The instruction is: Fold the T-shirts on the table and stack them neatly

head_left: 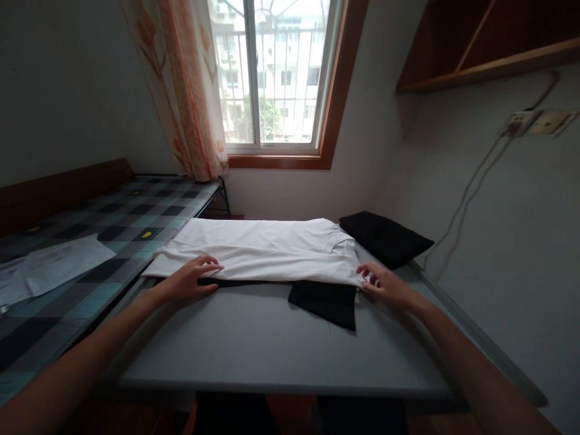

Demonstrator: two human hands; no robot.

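A white T-shirt [263, 248] lies sideways on the table, its near side folded over lengthwise and its collar toward the right. Black cloth shows under the near edge, and a black sleeve-like flap [328, 305] sticks out toward me. My left hand [194, 279] is open at the near edge on the left, with thumb and fingers apart around the fold. At the collar end, my right hand [383, 287] has its fingertips closed on the shirt's near right corner. Beyond it rests a folded black cloth [385, 238].
The grey table [272, 356] stands against the right wall. On the left is a bed [149, 211] with a checked cover and white paper sheets [63, 266]. A cable [466, 199] hangs from the wall socket [521, 122]. A window [276, 78] and curtain [185, 90] are ahead.
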